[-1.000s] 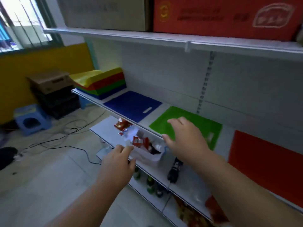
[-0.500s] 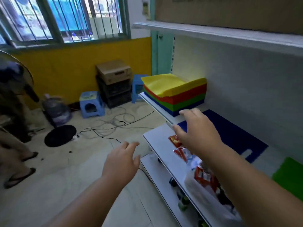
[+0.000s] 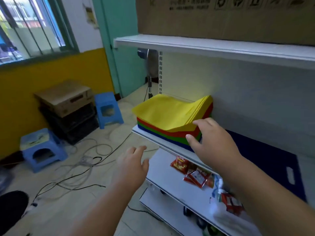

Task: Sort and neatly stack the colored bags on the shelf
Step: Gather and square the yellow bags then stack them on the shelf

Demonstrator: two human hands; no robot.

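Note:
A stack of coloured bags [image 3: 172, 116] sits at the left end of the white shelf [image 3: 150, 136]: yellow on top, then red, green and blue layers. The stack's right side curls up against the back wall. My right hand [image 3: 213, 143] reaches over the shelf with fingers spread, its fingertips at the stack's right front corner; it holds nothing. My left hand [image 3: 132, 166] hovers open in front of the shelf edge, below and left of the stack. A single dark blue bag [image 3: 272, 160] with a cut-out handle lies flat on the shelf to the right, partly behind my right arm.
A cardboard box [image 3: 221, 16] stands on the upper shelf. Red snack packets [image 3: 192, 172] and a plastic bag lie on the lower shelf. On the floor to the left are two blue stools [image 3: 40, 149], stacked boxes [image 3: 68, 106] and loose cables [image 3: 81, 160].
My view has swung left, from the green and red bags to the stack. My right hand has moved from above the green bag to the stack's right corner. My left hand followed, still open.

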